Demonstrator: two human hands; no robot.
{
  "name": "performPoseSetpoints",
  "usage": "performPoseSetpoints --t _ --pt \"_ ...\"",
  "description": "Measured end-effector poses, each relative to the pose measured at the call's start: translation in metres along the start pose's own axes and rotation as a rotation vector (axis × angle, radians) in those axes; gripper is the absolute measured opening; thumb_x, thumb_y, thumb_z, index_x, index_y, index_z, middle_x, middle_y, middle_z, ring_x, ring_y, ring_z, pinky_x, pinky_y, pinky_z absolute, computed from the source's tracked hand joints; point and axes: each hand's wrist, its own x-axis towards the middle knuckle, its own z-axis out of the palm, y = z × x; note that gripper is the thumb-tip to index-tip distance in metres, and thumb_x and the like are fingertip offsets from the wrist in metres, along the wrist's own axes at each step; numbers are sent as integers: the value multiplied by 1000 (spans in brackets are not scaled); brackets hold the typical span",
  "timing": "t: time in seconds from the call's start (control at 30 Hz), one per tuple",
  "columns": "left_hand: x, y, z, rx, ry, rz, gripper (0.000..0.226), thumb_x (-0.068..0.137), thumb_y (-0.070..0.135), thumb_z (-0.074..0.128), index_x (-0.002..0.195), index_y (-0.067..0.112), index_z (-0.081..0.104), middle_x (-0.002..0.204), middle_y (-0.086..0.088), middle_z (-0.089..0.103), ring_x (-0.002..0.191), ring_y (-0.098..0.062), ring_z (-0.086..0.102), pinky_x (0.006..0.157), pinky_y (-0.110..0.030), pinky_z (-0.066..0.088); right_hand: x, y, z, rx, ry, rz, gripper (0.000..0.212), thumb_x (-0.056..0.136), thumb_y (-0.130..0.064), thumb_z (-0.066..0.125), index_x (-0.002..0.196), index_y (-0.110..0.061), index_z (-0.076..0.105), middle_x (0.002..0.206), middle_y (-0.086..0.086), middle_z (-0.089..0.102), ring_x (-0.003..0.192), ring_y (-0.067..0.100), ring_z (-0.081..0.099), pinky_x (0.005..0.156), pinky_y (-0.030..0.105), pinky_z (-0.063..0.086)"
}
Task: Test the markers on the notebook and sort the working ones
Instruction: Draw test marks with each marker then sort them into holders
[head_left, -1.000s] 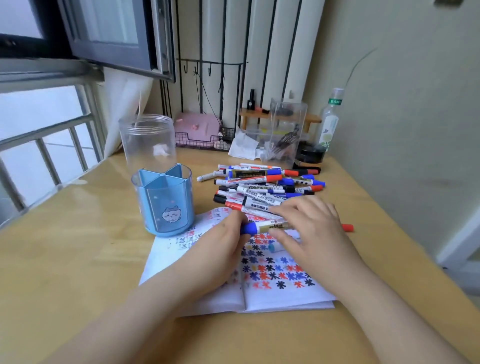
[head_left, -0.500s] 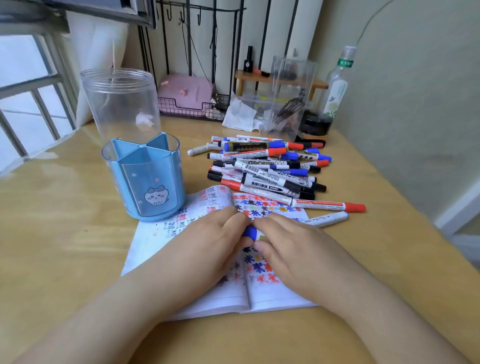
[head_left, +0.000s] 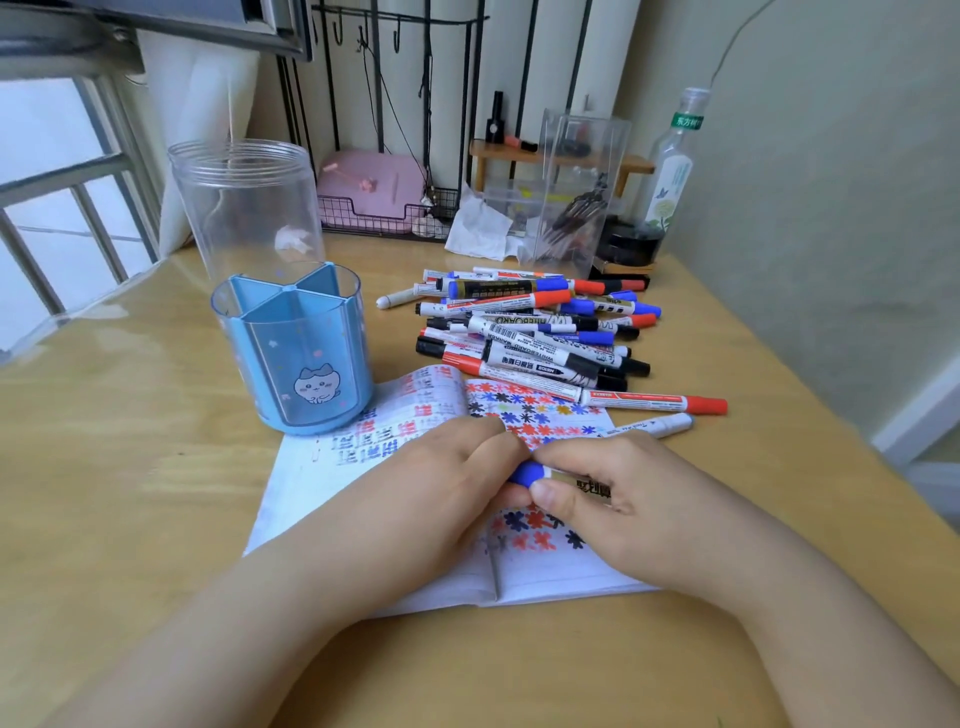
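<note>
An open notebook (head_left: 322, 493) lies on the wooden desk, its right page dotted with red, blue and black star marks. Above it I hold one blue-capped marker (head_left: 530, 474) in both hands. My left hand (head_left: 431, 499) grips the blue cap end. My right hand (head_left: 623, 499) wraps the white barrel, thumb pressed near the cap. A pile of markers (head_left: 535, 327) with red, blue and black caps lies just behind the notebook. A blue divided pen holder (head_left: 296, 353) stands at the notebook's left corner.
A clear plastic jar (head_left: 244, 208) stands behind the pen holder. A red-capped marker (head_left: 654, 401) and a white pen (head_left: 654, 426) lie right of the notebook. At the back are a pink case in a wire basket (head_left: 374, 192), a clear organiser (head_left: 576, 187) and a bottle (head_left: 670, 171).
Both hands drew the blue-capped marker from the pile's edge towards me over the notebook. My right thumb now presses near the cap. The camera tilted down.
</note>
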Motion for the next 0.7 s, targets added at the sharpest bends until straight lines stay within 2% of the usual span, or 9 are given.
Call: performPoseSetpoints --t 0.1,0.17,0.23,0.33,0.4,0.53,0.6,0.7 --pt "-1 3 0 2 -10 7 31 95 29 36 93 7 58 82 -3 54 73 -13 43 63 -26 37 -3 -1 -2 31 -18 10 21 93 -42 47 93 -27 63 72 5 56 56 12 40 56 32 35" --pt "-1 5 -1 0 -6 16 34 96 31 34 92 7 58 81 -3 54 72 -14 43 63 -27 38 -4 -2 -3 73 -30 20 17 93 -41 48 92 -33 63 73 8 56 64 24 46 57 34 35" --pt "0 7 -2 25 -1 44 38 98 32 31 90 6 58 81 -4 53 72 -15 43 64 -25 37 -4 -3 -4 120 -51 18 21 93 -42 49 87 -28 63 69 11 51 66 28 45 59 35 35" --pt "1 8 -3 68 6 83 36 98 30 33 88 6 58 79 -4 51 71 -17 43 64 -23 34 -4 -4 -5 198 -69 0 25 94 -39 50 72 -34 62 58 -5 38 57 11 36 57 30 31" --pt "1 10 -4 92 -2 94 33 98 28 34 88 7 58 80 -4 51 71 -18 44 65 -24 35 -4 -6 -8 240 -101 12 32 95 -33 51 65 -38 62 55 -10 36 55 6 32 54 24 27" --pt "2 14 -5 132 -14 119 25 96 23 38 89 8 57 80 -3 50 69 -20 47 64 -28 37 -8 -5 -14 264 -143 52 27 94 -31 52 79 -15 67 51 -12 36 51 3 34 52 19 26" --pt "2 13 -5 134 -15 125 25 96 24 38 90 8 57 80 -3 51 69 -21 48 65 -29 38 -8 -6 -13 247 -119 42 29 94 -35 52 75 -18 65 52 -11 38 51 4 34 53 21 27" --pt "1 7 -5 103 -62 73 27 96 29 38 94 9 57 82 -1 52 72 -17 46 66 -24 37 -7 -4 -5 107 -22 5 31 93 -44 48 80 -19 63 61 0 49 60 15 45 59 39 39"
